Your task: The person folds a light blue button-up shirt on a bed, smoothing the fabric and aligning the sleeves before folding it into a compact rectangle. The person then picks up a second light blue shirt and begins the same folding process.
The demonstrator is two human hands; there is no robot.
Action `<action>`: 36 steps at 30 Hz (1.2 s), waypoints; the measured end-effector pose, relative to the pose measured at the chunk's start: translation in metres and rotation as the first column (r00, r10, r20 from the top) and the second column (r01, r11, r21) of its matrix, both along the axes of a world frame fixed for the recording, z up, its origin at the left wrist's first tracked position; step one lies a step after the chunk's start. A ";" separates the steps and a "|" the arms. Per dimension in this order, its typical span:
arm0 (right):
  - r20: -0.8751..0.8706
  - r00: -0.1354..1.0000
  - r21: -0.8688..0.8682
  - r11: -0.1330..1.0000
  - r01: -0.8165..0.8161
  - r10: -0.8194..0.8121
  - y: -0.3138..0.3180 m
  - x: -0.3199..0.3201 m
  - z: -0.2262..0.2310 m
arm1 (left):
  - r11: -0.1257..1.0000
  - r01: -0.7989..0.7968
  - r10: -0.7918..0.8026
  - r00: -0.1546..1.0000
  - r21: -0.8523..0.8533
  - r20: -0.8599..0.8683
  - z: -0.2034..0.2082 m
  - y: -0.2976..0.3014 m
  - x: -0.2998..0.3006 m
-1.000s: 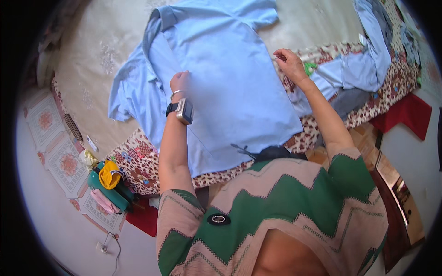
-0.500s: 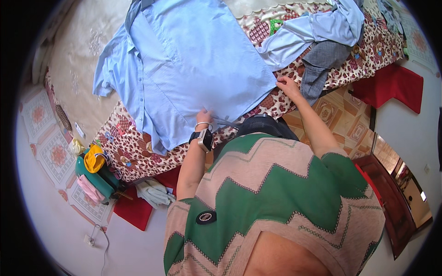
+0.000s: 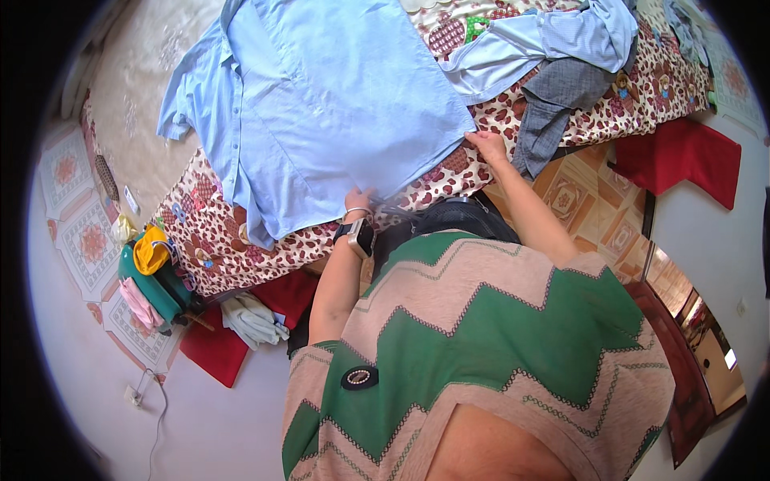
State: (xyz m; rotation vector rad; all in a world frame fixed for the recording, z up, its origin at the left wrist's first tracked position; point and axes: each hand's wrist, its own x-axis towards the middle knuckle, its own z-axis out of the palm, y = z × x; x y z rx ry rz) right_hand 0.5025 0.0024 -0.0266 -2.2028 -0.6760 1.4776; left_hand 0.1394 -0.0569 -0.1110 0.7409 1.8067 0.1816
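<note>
The light-blue short-sleeved cloth shirt [image 3: 329,104] lies on the brown-spotted fabric bedcover [image 3: 216,260], left of what seem crumpled grey cloth trousers [image 3: 560,92]

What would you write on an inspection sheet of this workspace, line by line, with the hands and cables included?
Surface: patterned cloth, with a pale cover at upper left.
Job's things: light blue shirt, spread out; its top is cut off by the picture edge.
Clutter: pale striped garment and dark grey garment, right of the shirt.
Hands: left hand at the shirt's lower edge, too blurred to tell its grip; right hand pinches the lower right corner.
Cables: one grey cable, by a wall socket at lower left.
Surroundings: green object with yellow cloth and pink cloth, left; red piece and brown tiled floor, right.
</note>
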 end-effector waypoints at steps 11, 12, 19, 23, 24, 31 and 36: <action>-0.132 0.968 0.001 0.977 0.214 -0.212 0.002 0.009 -0.003 | 1.000 0.030 -0.030 0.999 -0.010 -0.031 0.021 0.001 0.028; -0.087 0.980 0.009 0.983 0.181 -0.180 0.004 0.008 -0.004 | 0.999 0.052 -0.051 0.994 0.008 -0.098 0.005 -0.008 0.020; 0.322 0.909 0.035 0.956 -0.291 0.265 -0.001 0.016 -0.038 | 0.917 0.394 -0.399 0.907 -0.063 -0.134 0.037 0.009 0.031; 0.129 0.937 -0.014 0.946 -0.324 0.323 0.003 0.025 -0.021 | 0.983 0.179 -0.180 0.983 -0.034 -0.039 0.073 0.012 0.014; 0.098 0.932 -0.134 0.933 -0.334 0.348 0.010 0.030 -0.012 | 0.989 0.133 -0.128 0.988 0.062 -0.081 0.079 0.011 -0.001; 0.145 0.989 0.139 0.990 -0.004 -0.016 0.086 0.064 0.010 | 0.756 -0.180 0.456 0.834 0.629 -0.310 0.125 0.050 -0.182; 0.207 0.912 0.308 0.861 -0.404 0.354 0.225 -0.093 0.053 | 0.895 -0.018 0.287 0.787 0.445 -0.546 0.101 0.040 -0.283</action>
